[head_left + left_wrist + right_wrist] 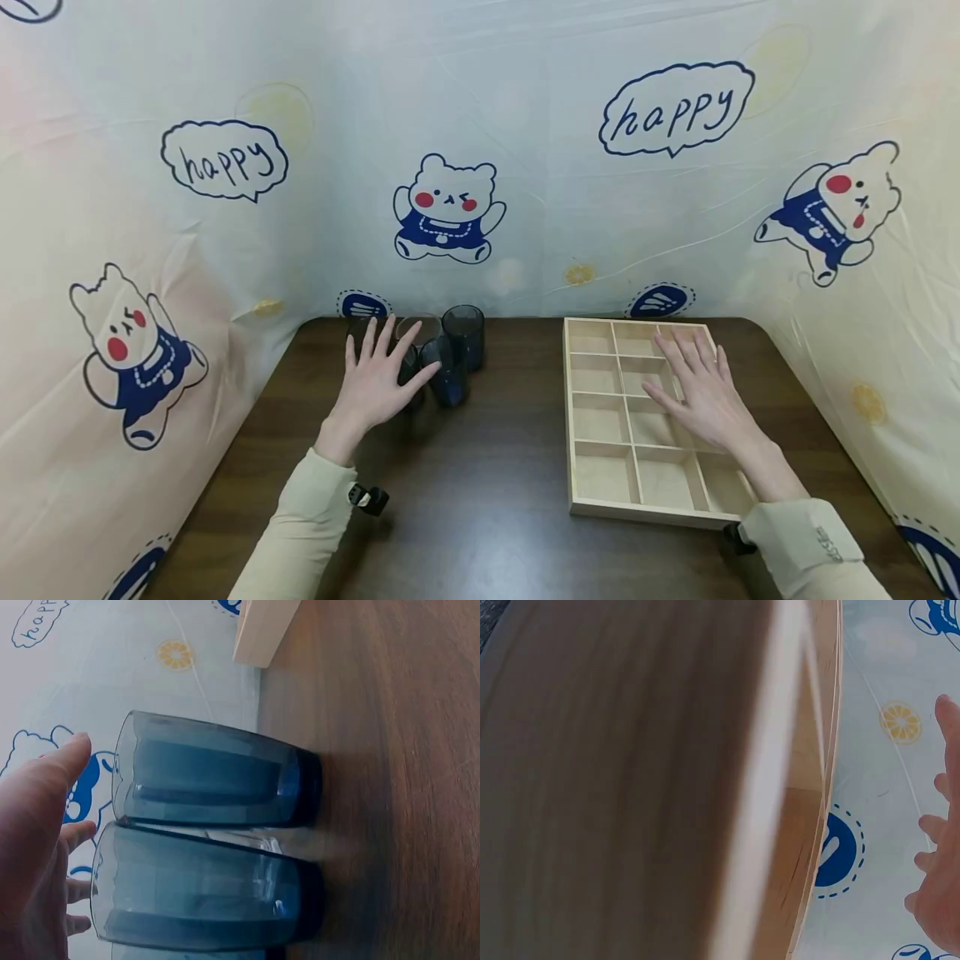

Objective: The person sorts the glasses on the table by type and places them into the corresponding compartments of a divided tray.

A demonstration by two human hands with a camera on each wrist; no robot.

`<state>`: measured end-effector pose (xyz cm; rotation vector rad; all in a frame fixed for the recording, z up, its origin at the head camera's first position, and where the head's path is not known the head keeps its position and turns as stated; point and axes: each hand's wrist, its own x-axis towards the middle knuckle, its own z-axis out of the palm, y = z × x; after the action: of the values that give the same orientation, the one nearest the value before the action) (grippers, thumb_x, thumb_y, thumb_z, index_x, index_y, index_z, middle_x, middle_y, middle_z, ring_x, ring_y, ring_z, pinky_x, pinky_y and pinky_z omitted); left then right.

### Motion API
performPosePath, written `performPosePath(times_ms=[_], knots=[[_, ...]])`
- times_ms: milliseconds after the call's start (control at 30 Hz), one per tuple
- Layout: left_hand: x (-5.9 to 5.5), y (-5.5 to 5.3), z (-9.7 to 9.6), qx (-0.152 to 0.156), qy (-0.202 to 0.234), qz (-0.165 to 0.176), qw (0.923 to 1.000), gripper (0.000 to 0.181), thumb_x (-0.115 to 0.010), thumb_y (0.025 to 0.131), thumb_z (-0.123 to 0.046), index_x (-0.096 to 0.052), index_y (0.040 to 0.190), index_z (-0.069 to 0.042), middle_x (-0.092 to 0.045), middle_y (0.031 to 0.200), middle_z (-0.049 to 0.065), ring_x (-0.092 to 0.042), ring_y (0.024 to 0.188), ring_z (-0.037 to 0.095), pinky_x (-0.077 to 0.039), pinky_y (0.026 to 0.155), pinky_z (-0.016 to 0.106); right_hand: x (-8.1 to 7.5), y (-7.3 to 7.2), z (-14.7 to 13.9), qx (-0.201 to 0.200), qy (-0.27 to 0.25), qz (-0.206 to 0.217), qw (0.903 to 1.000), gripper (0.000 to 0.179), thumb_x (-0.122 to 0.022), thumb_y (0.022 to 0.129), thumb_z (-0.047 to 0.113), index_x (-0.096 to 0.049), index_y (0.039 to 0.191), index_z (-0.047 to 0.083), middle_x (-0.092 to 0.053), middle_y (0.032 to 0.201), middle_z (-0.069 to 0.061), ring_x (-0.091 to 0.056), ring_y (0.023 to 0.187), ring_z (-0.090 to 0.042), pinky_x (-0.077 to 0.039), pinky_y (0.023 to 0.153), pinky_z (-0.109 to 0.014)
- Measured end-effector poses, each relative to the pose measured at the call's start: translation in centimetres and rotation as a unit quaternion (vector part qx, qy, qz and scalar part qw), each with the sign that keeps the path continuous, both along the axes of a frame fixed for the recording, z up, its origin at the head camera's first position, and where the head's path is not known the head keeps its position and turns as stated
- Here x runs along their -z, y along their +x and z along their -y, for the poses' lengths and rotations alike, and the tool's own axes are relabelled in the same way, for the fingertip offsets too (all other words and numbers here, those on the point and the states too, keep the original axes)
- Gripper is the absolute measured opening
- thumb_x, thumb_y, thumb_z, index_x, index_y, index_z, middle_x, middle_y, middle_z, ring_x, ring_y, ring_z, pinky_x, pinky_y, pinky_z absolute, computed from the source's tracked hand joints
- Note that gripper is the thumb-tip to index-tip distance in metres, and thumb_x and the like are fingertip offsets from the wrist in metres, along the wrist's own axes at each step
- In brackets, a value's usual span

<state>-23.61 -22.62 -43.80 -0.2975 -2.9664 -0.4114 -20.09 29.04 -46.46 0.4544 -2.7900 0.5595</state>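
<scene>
Several blue-tinted drinking glasses (463, 337) stand in a close group at the back left of the table. My left hand (372, 385) hovers over their near-left side, fingers spread wide, and hides some of them. In the left wrist view two blue glasses (214, 778) stand side by side, the thumb and fingertips near their rims. On the right lies a shallow wooden tray (637, 511) divided into square compartments. Above its right part I hold my right hand (703, 396) with fingers spread and nothing in it. The tray's side wall (630, 787) fills much of the right wrist view.
The dark wooden table (495, 500) has rounded far corners. A pale cloth (540, 217) printed with bears and the word "happy" rises behind it and along both sides. A small black device (367, 498) is strapped at the left sleeve.
</scene>
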Motion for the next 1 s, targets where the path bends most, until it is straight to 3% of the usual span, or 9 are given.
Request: performPosePath(times_ms=[267,567,800,1000], knots=[[0.3,0.4,1.4,-0.019,0.015,-0.008,0.9997,0.090,-0.054,0.103,-0.074,-0.022,0.177,-0.032,-0.004,0.187,0.016,0.001,0.172,0.047,0.003,0.132,0.079,0.8,0.4,-0.5,0.009,0.000,0.013,0.9999,0.086,-0.063,0.109,0.049,-0.019,0.178,0.025,-0.023,0.180,-0.030,-0.009,0.169,-0.056,0.001,0.132,-0.079],[1.5,1.4,2.7,-0.038,0.051,-0.020,0.9978,0.099,-0.060,0.101,-0.072,-0.015,0.178,-0.028,-0.002,0.187,0.018,0.002,0.172,0.049,0.002,0.131,0.081,2.3,1.7,-1.7,0.017,-0.008,0.044,0.9988,0.077,-0.059,0.112,0.043,-0.026,0.175,0.014,-0.020,0.181,-0.029,-0.010,0.168,-0.057,0.002,0.131,-0.080],[2.2,2.1,4.2,-0.071,0.100,-0.026,0.9921,0.112,-0.064,0.100,-0.070,-0.002,0.179,-0.020,-0.001,0.186,0.020,-0.003,0.171,0.051,-0.002,0.130,0.082,3.9,2.6,-2.5,0.029,-0.006,0.057,0.9980,0.077,-0.059,0.111,0.044,-0.027,0.175,0.016,-0.024,0.179,-0.031,-0.012,0.166,-0.061,-0.005,0.128,-0.084],[3.1,1.8,5.7,-0.076,0.171,-0.017,0.9822,0.108,-0.061,0.106,-0.064,0.002,0.178,-0.015,-0.003,0.185,0.024,-0.008,0.170,0.053,-0.009,0.130,0.081,4.8,3.2,-2.7,0.036,-0.002,0.090,0.9953,0.077,-0.055,0.113,0.048,-0.027,0.175,0.011,-0.022,0.179,-0.033,-0.004,0.168,-0.058,-0.008,0.127,-0.084]])
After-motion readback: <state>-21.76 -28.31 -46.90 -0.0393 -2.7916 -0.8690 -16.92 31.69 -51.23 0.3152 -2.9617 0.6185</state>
